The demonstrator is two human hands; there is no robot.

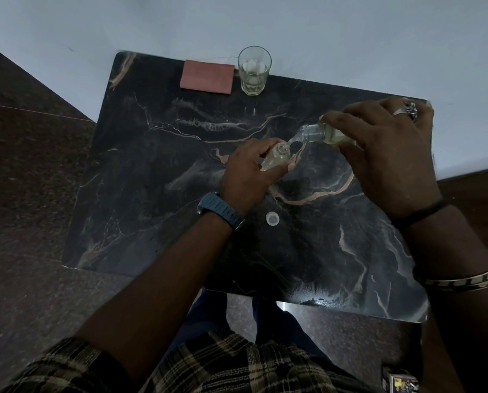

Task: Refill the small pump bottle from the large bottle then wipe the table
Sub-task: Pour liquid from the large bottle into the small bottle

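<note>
My left hand (248, 174) grips the small clear bottle (276, 158) near the middle of the black marble table (152, 194). Its neck is uncovered and it holds pale liquid. My right hand (384, 154) holds the large bottle (326, 134) tipped on its side, mouth pointing left over the small one. A thin stream of pale liquid runs from the large bottle's mouth into the small bottle's neck. A white cap (272, 218) lies on the table just below my left wrist. A folded pink cloth (207, 76) lies at the table's far edge.
A clear drinking glass (254, 70) with some liquid stands next to the cloth at the back edge, against the pale wall. Dark stone floor surrounds the table on the left and front. A small printed box (401, 381) sits at the lower right.
</note>
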